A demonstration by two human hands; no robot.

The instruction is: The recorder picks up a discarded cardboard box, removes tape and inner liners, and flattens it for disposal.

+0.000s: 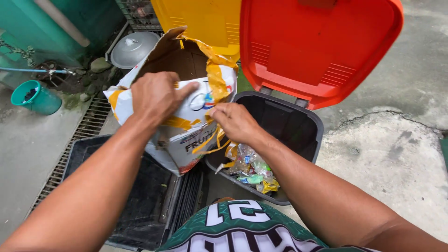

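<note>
The torn white-and-yellow cardboard box (186, 121) tilts over the rim of the dark grey plastic bin (298, 130) with the red lid. The left hand (156, 95) clasps its upper flap, fingers curled over the edge; the right hand (235, 122) pinches its torn yellow tape beside the bin.

Both bare forearms extend forward from the lower corners of the head view and converge toward the centre of the frame. The left hand (156, 95) is presented back-up, wrist slightly flexed, fingers curled downward in a closed grasp and thumb stretched out to the right. The right hand (234, 122) sits lower and just to the right of the left, close to it but not touching; its knuckles face up, its fingers are bent inward, and thumb and fingertips are drawn together in a pinch.
</note>
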